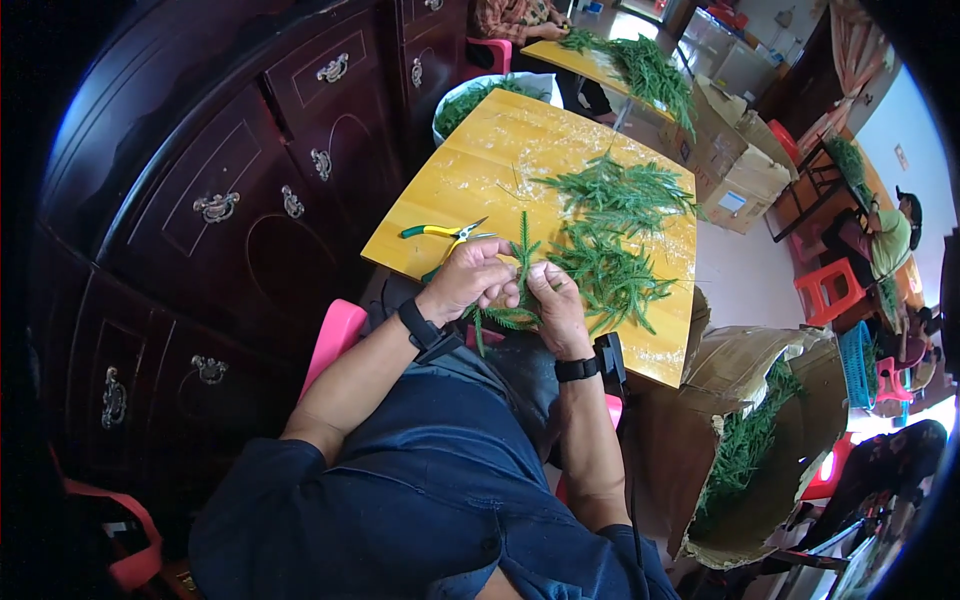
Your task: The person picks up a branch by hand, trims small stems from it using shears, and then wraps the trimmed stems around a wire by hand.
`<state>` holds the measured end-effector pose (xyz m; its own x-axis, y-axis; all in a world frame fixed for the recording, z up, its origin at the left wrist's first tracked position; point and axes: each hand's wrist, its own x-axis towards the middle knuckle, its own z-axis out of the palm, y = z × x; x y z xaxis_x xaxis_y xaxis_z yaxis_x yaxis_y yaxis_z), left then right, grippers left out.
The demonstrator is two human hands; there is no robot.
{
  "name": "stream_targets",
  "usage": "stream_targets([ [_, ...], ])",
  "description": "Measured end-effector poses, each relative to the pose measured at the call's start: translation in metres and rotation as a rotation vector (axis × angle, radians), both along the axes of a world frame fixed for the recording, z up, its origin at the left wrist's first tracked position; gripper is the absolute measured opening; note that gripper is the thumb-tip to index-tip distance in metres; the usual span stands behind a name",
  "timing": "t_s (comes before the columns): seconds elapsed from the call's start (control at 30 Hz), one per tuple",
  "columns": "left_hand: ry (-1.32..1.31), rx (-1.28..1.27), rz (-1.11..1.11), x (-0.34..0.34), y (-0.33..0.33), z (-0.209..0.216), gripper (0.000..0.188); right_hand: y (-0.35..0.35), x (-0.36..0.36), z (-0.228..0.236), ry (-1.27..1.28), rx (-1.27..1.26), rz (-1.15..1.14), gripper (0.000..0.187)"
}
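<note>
Two hands (468, 278) pinch green sprig (524, 240); pliers (440, 231) lie on yellow table (440, 190).

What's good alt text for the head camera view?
A person's left hand and right hand hold a green sprig at the near edge of a yellow table. Heaps of similar sprigs lie to the right, a pliers-like tool with yellow-and-green handles to the left. A cardboard box of greenery stands lower right.
</note>
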<state>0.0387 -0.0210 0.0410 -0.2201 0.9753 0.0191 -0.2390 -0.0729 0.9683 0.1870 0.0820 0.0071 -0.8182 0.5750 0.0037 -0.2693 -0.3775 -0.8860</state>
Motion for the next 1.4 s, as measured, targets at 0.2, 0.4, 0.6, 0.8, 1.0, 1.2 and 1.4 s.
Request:
stream_targets([
  [0.2,-0.040,0.008,0.005,-0.001,-0.004,0.000,0.017,-0.003,-0.001,0.005,0.010,0.075,0.042,0.015],
  [0.4,-0.106,0.016,-0.023,-0.004,-0.006,-0.004,0.018,-0.004,0.002,0.007,0.018,0.127,0.081,0.010],
  [0.6,-0.102,-0.019,-0.024,-0.004,-0.006,0.001,0.021,-0.003,0.000,0.003,0.012,0.114,0.042,0.009],
  [0.8,-0.117,-0.057,-0.019,-0.002,-0.007,0.003,0.026,0.001,0.003,0.002,-0.002,0.026,0.102,0.010],
  [1.0,-0.115,-0.016,-0.123,-0.004,-0.006,-0.001,0.028,0.006,0.006,0.000,0.046,-0.037,0.217,0.013],
  [1.2,-0.092,0.013,-0.086,-0.004,-0.006,-0.004,0.027,0.000,0.004,0.003,0.059,-0.087,0.134,0.009],
  [1.4,-0.046,0.012,-0.013,-0.006,-0.005,-0.004,0.022,-0.002,0.002,0.003,0.082,-0.088,0.048,0.006],
])
